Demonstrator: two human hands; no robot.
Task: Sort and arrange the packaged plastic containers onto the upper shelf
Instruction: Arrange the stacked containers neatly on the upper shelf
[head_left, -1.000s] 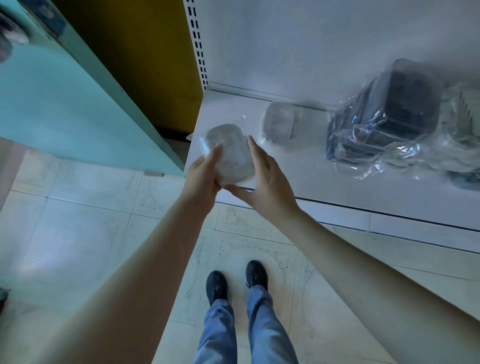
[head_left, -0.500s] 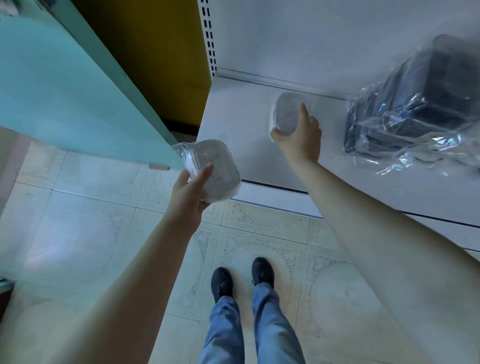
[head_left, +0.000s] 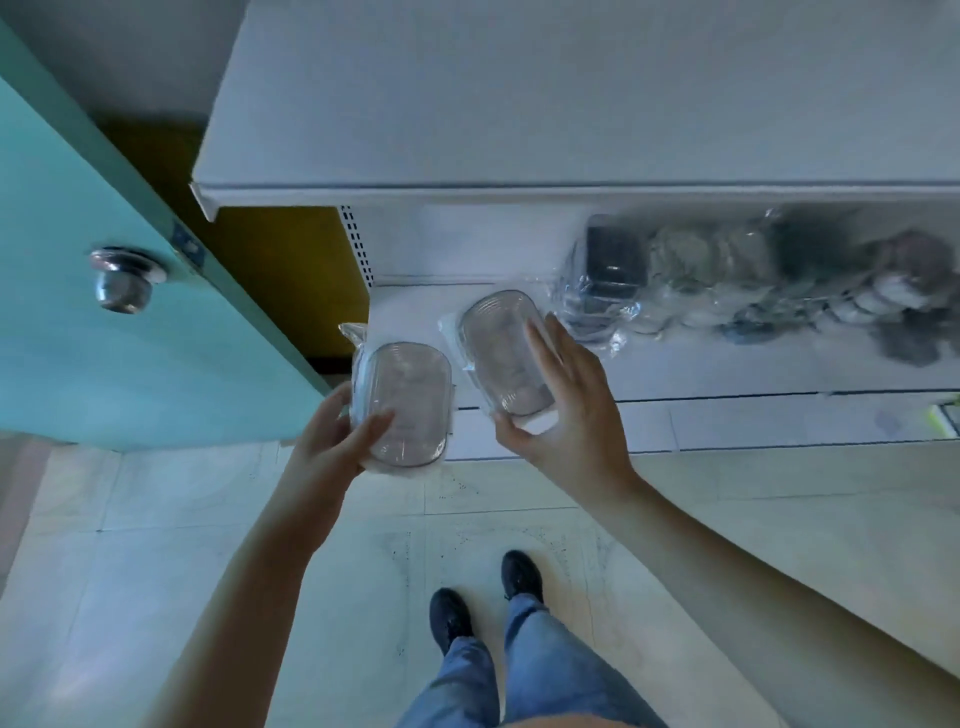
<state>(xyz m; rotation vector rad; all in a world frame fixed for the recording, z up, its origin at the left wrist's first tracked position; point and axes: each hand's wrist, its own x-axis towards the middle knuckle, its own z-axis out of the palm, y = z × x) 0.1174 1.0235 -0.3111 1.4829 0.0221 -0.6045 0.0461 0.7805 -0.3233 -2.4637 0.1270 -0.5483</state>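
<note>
My left hand (head_left: 332, 441) grips a clear plastic container (head_left: 402, 402) wrapped in a plastic bag, held in the air in front of the lower shelf's front edge. My right hand (head_left: 563, 405) holds a second bagged clear container (head_left: 501, 353), thumb under its near end and fingers along its right side, lifted just above the lower shelf (head_left: 727, 369). The two containers sit side by side, a small gap apart. The white upper shelf (head_left: 519, 104) spans the top of the view with its surface bare.
A pile of bagged containers, some dark and some clear (head_left: 727, 280), lies on the lower shelf to the right. A teal door (head_left: 78, 312) with a metal knob (head_left: 122, 280) stands at the left. My feet (head_left: 483, 597) stand on tiled floor below.
My right hand has picked the second container up from the lower shelf and brought it beside the one in my left hand. My head has tilted up, bringing the upper shelf into view.
</note>
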